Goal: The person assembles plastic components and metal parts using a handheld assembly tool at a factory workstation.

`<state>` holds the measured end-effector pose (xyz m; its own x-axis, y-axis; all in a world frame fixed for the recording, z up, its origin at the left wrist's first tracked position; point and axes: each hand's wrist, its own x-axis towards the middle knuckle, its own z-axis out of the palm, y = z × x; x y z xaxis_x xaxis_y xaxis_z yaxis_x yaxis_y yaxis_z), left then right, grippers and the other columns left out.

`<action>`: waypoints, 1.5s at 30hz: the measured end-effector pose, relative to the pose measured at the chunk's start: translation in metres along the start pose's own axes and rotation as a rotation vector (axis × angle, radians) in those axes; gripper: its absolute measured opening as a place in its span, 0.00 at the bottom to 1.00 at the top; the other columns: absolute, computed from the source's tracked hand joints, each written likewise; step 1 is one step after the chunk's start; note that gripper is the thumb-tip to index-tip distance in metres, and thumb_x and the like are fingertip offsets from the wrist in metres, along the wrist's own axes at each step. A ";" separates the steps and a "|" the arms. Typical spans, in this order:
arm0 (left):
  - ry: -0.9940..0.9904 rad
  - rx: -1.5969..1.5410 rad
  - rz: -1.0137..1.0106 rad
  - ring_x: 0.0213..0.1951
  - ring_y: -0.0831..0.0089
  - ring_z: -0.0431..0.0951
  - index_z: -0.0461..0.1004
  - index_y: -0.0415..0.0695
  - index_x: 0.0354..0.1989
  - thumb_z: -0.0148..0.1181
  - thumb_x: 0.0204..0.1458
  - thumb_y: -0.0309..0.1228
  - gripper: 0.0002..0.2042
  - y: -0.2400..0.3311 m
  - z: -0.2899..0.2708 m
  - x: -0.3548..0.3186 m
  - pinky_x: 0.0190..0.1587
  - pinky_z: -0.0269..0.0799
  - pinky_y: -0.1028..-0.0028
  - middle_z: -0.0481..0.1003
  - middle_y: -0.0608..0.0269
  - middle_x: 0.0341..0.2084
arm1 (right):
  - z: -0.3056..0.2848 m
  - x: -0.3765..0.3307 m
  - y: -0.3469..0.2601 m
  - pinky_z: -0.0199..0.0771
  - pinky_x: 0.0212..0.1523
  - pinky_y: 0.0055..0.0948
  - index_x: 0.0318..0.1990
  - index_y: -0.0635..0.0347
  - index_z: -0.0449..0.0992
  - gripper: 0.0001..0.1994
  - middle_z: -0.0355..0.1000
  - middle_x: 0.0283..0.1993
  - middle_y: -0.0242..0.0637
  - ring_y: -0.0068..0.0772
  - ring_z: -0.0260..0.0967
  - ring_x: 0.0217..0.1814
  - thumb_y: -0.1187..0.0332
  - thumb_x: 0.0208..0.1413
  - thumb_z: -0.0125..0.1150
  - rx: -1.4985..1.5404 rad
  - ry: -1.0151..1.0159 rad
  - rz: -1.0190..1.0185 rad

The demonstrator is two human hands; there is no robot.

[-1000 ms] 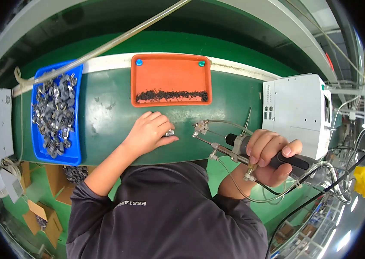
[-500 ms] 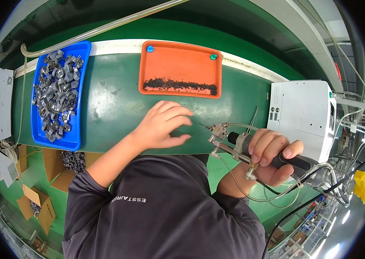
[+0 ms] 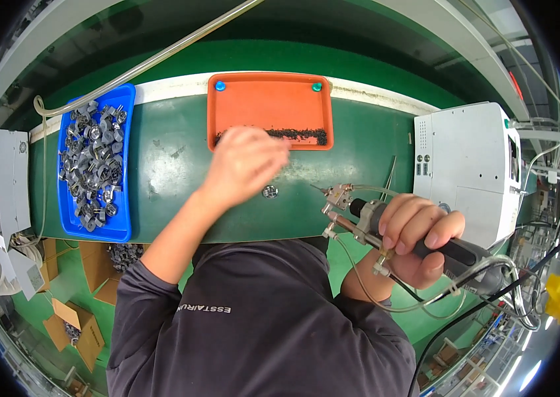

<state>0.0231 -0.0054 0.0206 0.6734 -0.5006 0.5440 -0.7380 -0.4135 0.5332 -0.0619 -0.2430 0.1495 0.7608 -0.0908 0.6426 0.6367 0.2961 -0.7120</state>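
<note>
My left hand (image 3: 243,162) is over the near edge of the orange tray (image 3: 266,109), its fingers drawn together at a strip of tiny black pieces (image 3: 306,135). Whatever may be between the fingertips is hidden. On the green table just below that hand lies a small round grey and metal part (image 3: 270,191). My right hand (image 3: 419,238) is wrapped round a grey and black power screwdriver (image 3: 462,258) with a metal head, clear tubes and a thin tip that points left, toward the round part but apart from it.
A blue tray (image 3: 128,159) heaped with similar grey and metal parts stands at the left. A white machine box (image 3: 462,172) is at the right. Cardboard boxes (image 3: 85,331) with parts sit on the floor at lower left. Tubes and a black cable trail from the screwdriver.
My left hand has moved from above the table up to the orange tray, and its spread fingers have drawn together. The round part now shows on the table. My right hand keeps the screwdriver.
</note>
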 end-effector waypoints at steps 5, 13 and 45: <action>0.220 0.143 -0.228 0.47 0.58 0.79 0.82 0.42 0.43 0.68 0.51 0.26 0.11 -0.004 -0.007 -0.002 0.53 0.71 0.59 0.81 0.57 0.50 | -0.003 0.000 0.003 0.65 0.20 0.30 0.42 0.56 0.69 0.16 0.68 0.20 0.30 0.29 0.67 0.17 0.58 0.60 0.70 0.028 -0.008 0.046; 0.062 -0.143 0.084 0.38 0.60 0.77 0.77 0.46 0.31 0.71 0.39 0.25 0.10 0.008 0.003 -0.042 0.43 0.71 0.63 0.77 0.64 0.35 | -0.010 0.001 0.002 0.66 0.20 0.30 0.41 0.56 0.69 0.15 0.68 0.20 0.30 0.28 0.67 0.17 0.57 0.62 0.67 0.005 -0.039 0.044; -0.133 -0.046 0.145 0.44 0.69 0.79 0.84 0.46 0.33 0.71 0.47 0.31 0.06 0.014 0.011 -0.043 0.49 0.74 0.67 0.81 0.68 0.43 | 0.002 -0.003 0.018 0.64 0.19 0.29 0.46 0.57 0.69 0.17 0.66 0.19 0.29 0.28 0.65 0.16 0.56 0.63 0.66 -0.010 -0.075 0.060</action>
<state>-0.0164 0.0020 -0.0024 0.5462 -0.6500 0.5283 -0.8222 -0.2958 0.4862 -0.0533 -0.2356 0.1356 0.7864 -0.0019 0.6177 0.5917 0.2895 -0.7524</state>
